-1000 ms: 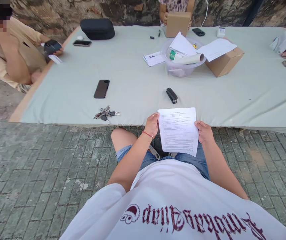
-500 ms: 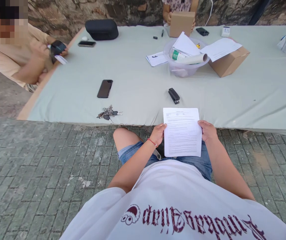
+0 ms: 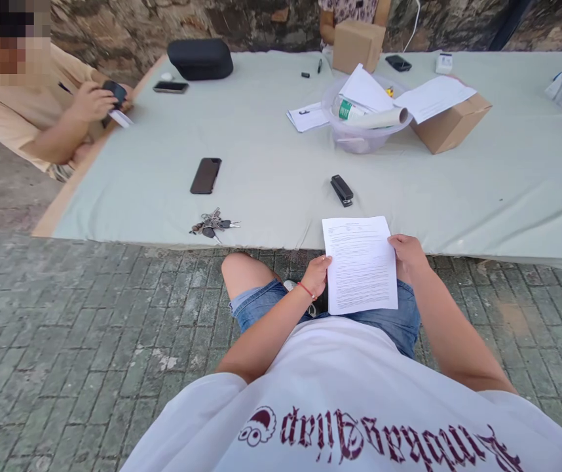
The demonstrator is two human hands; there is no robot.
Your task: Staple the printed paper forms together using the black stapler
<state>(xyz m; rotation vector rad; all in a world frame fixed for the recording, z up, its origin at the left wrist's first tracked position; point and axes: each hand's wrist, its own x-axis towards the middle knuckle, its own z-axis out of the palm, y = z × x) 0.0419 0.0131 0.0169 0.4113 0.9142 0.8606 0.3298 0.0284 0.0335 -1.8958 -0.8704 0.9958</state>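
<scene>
Brick paving underfoot, low table [image 3: 507, 196] with pale smooth cloth ahead. Printed sheet [image 3: 361, 265], flat and rectangular, held over lap at table's near edge. Left hand [image 3: 318, 274] pinching left margin; right hand [image 3: 407, 254] gripping right margin. Black stapler [image 3: 342, 190] just beyond, keys [image 3: 211, 223] left, open cloth between.

There is a single view, from a camera worn on the person's head, looking forward and steeply down. Nearest, along the bottom edge, is the wearer's own white shirt [image 3: 359, 406], then the lap and both forearms. Farther out lies the near edge of the table [image 3: 271, 164], which runs left to right across the upper half. At the top, the table's far edge meets a stone wall [image 3: 128, 26].
</scene>
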